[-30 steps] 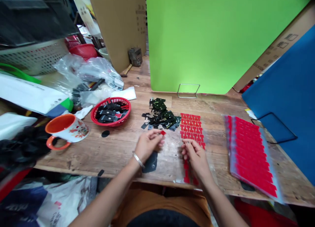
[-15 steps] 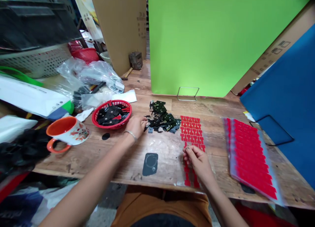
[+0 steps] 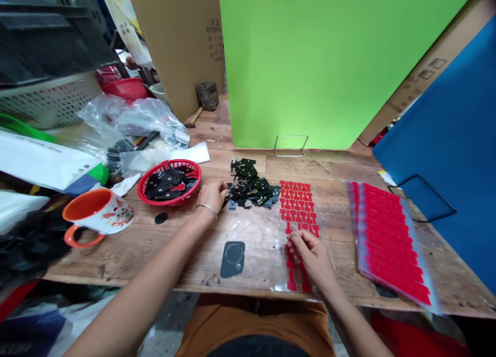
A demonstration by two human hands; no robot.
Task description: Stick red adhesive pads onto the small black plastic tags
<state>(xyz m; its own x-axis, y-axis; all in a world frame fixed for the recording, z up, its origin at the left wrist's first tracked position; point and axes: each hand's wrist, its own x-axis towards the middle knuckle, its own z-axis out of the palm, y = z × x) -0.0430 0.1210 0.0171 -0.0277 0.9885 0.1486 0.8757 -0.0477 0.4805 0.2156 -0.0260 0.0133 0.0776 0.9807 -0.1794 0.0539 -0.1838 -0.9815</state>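
Note:
My left hand (image 3: pixel 212 195) reaches to the left edge of a pile of small black parts (image 3: pixel 251 185) on the wooden table, fingers curled and pinching at a piece there. My right hand (image 3: pixel 310 253) rests on a clear sheet of red T-shaped stickers (image 3: pixel 299 207), fingertips pressed together at a sticker. A dark flat part with a ring outline (image 3: pixel 233 259) lies on the clear film between my hands. A red basket (image 3: pixel 169 182) holding black parts sits just left of my left hand.
An orange and white mug (image 3: pixel 96 215) stands at the left. A stack of red sticker sheets (image 3: pixel 389 238) lies at the right. Green board (image 3: pixel 329 62) and blue board (image 3: pixel 449 150) stand behind. Plastic bags (image 3: pixel 135 119) and clutter fill the far left.
My left hand left the spot in front of me, where it held a red bit, and reached out to the black parts pile. The dark flat part is now uncovered. My right hand stayed on the sticker sheet.

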